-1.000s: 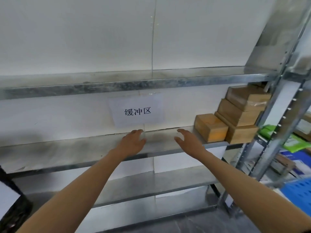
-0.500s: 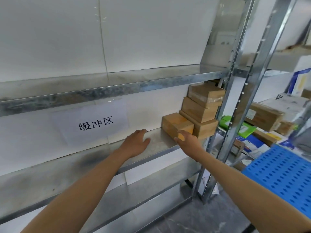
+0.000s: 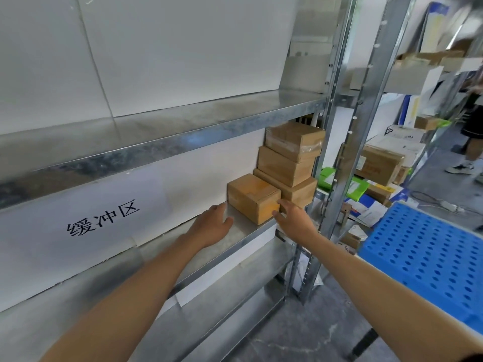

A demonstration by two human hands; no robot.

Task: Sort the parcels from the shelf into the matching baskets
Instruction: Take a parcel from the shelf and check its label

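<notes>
shelf [image 3: 257, 234] holds a small box [image 3: 252, 197] beside a three-box stack [image 3: 290, 165], long axis seemingly wall-to-front. right hand [image 3: 295, 220] spread wide at its corner; left hand [image 3: 209, 227] flat, relaxed.

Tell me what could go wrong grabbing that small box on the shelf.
The small box sits close beside the stack, which looks unevenly piled; dragging it out could nudge the stack over. The right hand is only at its front corner and the left hand is off it, so it might slip off the shelf.
</notes>
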